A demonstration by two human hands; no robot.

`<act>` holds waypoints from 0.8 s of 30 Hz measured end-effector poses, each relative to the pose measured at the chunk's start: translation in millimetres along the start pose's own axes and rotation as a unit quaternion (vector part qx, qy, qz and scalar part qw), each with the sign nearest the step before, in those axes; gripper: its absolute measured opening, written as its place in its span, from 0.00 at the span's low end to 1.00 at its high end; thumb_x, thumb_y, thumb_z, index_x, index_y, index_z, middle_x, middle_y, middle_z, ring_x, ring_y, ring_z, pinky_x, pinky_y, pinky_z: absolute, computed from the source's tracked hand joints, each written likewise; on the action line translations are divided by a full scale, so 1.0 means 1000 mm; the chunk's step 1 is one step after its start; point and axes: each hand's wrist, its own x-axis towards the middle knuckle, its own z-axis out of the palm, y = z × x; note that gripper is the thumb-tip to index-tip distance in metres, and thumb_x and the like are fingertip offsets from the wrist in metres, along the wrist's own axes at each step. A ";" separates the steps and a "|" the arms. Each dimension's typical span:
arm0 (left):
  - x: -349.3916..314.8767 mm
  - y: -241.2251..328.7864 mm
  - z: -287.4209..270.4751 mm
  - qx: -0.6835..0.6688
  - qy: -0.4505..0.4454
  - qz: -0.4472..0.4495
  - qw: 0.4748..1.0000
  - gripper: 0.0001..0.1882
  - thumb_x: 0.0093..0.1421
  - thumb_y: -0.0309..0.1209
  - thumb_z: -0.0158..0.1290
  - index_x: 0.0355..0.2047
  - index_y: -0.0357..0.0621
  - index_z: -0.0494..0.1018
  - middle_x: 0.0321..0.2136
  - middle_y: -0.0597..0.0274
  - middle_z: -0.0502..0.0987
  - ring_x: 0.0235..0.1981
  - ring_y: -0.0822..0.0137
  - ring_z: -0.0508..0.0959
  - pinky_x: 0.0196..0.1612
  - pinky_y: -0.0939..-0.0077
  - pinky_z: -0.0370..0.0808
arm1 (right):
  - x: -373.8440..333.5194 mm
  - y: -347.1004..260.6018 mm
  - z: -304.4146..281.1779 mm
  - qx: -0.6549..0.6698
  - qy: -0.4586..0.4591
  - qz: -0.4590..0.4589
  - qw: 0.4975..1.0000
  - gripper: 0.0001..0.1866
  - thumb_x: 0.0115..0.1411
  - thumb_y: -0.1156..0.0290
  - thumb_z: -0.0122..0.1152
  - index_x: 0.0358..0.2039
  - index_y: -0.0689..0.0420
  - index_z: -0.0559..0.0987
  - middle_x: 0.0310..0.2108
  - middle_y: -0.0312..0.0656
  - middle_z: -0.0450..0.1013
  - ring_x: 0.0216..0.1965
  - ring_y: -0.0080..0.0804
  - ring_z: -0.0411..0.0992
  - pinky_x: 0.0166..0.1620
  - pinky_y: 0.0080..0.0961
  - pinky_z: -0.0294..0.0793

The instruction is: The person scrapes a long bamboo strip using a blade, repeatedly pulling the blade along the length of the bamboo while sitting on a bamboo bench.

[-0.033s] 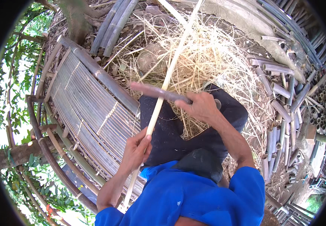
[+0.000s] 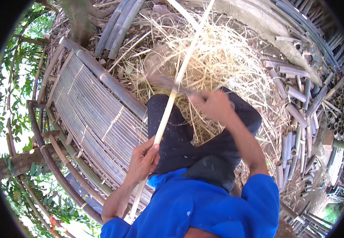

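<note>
My left hand (image 2: 143,160) is closed around a long pale bamboo strip (image 2: 166,119), thumb along its top. The strip slants from beside my left forearm, over my dark-trousered leg, to the far top of the view. My right hand (image 2: 214,106), smeared by motion, grips the handle of a large knife (image 2: 160,80). Its brownish blade points left and lies across the strip, beyond my left hand; both seem to touch there. Part of the handle is hidden by my fingers.
Pale shavings (image 2: 223,51) heap on the ground past my knees. A slatted bamboo bench (image 2: 96,107) stands at my left. Cut bamboo pieces (image 2: 295,95) lie at right, near stacked bamboo tubes (image 2: 340,119). Grey bamboo poles (image 2: 120,27) lie at the far left.
My right hand and the knife have moved slightly away from me along the strip, and the knife is now blurred. My left hand keeps its hold in about the same place.
</note>
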 end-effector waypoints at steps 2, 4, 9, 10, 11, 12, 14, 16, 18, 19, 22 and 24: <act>-0.015 -0.009 -0.003 0.029 0.000 0.002 1.000 0.21 0.73 0.37 0.50 0.62 0.43 0.72 0.14 0.72 0.67 0.13 0.81 0.65 0.16 0.83 0.60 | 0.028 0.026 -0.021 0.028 -0.020 0.141 0.989 0.40 0.65 0.29 0.46 0.42 0.57 0.86 0.18 0.44 0.75 0.21 0.36 0.73 0.29 0.40 0.75; -0.036 -0.020 -0.008 0.045 0.013 -0.002 0.999 0.21 0.71 0.37 0.54 0.59 0.40 0.75 0.15 0.73 0.68 0.15 0.82 0.65 0.18 0.83 0.60 | 0.055 0.062 -0.038 0.065 -0.012 0.240 0.969 0.45 0.65 0.27 0.41 0.40 0.61 0.86 0.18 0.45 0.75 0.21 0.36 0.74 0.26 0.39 0.73; -0.091 -0.045 -0.008 0.052 0.020 0.018 0.998 0.19 0.67 0.32 0.58 0.56 0.37 0.76 0.17 0.75 0.70 0.16 0.83 0.65 0.18 0.83 0.59 | 0.101 0.148 -0.104 -0.024 0.067 0.221 0.973 0.51 0.61 0.23 0.40 0.37 0.68 0.85 0.29 0.62 0.79 0.34 0.56 0.79 0.47 0.46 0.76; -0.103 -0.045 -0.014 0.078 0.030 0.037 0.996 0.19 0.66 0.30 0.59 0.56 0.36 0.77 0.18 0.75 0.71 0.16 0.83 0.65 0.18 0.84 0.59 | 0.095 0.159 -0.096 -0.038 0.111 0.203 0.972 0.52 0.61 0.23 0.40 0.37 0.68 0.85 0.31 0.64 0.79 0.37 0.58 0.79 0.49 0.46 0.75; -0.100 -0.041 -0.015 0.075 0.033 0.049 0.995 0.19 0.66 0.30 0.59 0.56 0.36 0.77 0.18 0.75 0.71 0.16 0.83 0.65 0.18 0.84 0.59 | 0.104 0.161 -0.107 -0.063 0.173 0.171 0.968 0.52 0.61 0.23 0.39 0.37 0.69 0.84 0.32 0.65 0.79 0.40 0.60 0.79 0.51 0.47 0.75; -0.105 -0.041 -0.018 0.089 0.032 0.001 0.996 0.19 0.65 0.29 0.59 0.55 0.36 0.77 0.19 0.74 0.72 0.16 0.84 0.66 0.18 0.84 0.59 | 0.104 0.154 -0.105 -0.061 0.167 0.167 0.970 0.52 0.61 0.23 0.39 0.37 0.69 0.84 0.32 0.65 0.79 0.40 0.60 0.79 0.51 0.47 0.75; -0.097 -0.038 -0.017 0.049 0.011 -0.072 0.996 0.19 0.65 0.30 0.60 0.55 0.36 0.77 0.18 0.74 0.73 0.16 0.84 0.66 0.17 0.84 0.58 | 0.098 0.141 -0.099 -0.013 0.146 0.227 0.963 0.52 0.61 0.23 0.39 0.37 0.68 0.85 0.36 0.68 0.79 0.44 0.62 0.79 0.52 0.48 0.74; -0.068 -0.035 -0.020 0.047 0.007 -0.069 0.996 0.23 0.66 0.32 0.60 0.60 0.39 0.74 0.15 0.75 0.69 0.14 0.83 0.66 0.16 0.83 0.58 | 0.083 0.121 -0.077 0.018 0.119 0.208 0.971 0.50 0.62 0.24 0.40 0.40 0.66 0.84 0.32 0.64 0.79 0.40 0.57 0.79 0.49 0.46 0.76; -0.037 -0.020 -0.020 0.038 0.010 -0.050 0.998 0.26 0.67 0.33 0.59 0.63 0.41 0.70 0.13 0.75 0.67 0.13 0.82 0.66 0.15 0.83 0.59 | 0.057 0.068 -0.043 0.073 0.058 0.175 0.980 0.45 0.64 0.27 0.42 0.42 0.62 0.84 0.29 0.57 0.80 0.36 0.52 0.79 0.46 0.44 0.77; -0.021 -0.011 -0.019 0.025 -0.001 -0.026 0.999 0.28 0.67 0.34 0.59 0.65 0.42 0.68 0.12 0.75 0.66 0.12 0.82 0.65 0.14 0.83 0.59 | 0.038 0.033 -0.033 0.101 0.007 0.171 0.980 0.43 0.64 0.28 0.44 0.42 0.60 0.84 0.28 0.52 0.80 0.34 0.48 0.79 0.44 0.43 0.78; 0.012 0.006 -0.013 0.013 0.000 -0.007 1.000 0.28 0.67 0.32 0.58 0.66 0.42 0.67 0.12 0.75 0.66 0.11 0.82 0.64 0.13 0.83 0.58 | -0.019 -0.023 0.002 0.054 0.029 -0.049 0.997 0.30 0.60 0.37 0.60 0.34 0.57 0.81 0.19 0.50 0.74 0.22 0.50 0.74 0.30 0.45 0.74; 0.023 0.008 -0.012 0.006 -0.013 0.013 1.000 0.27 0.67 0.31 0.58 0.66 0.42 0.68 0.13 0.75 0.65 0.10 0.82 0.63 0.13 0.83 0.57 | -0.039 -0.037 0.016 0.046 -0.030 -0.177 0.983 0.28 0.59 0.39 0.62 0.33 0.57 0.81 0.20 0.49 0.75 0.23 0.50 0.76 0.30 0.45 0.74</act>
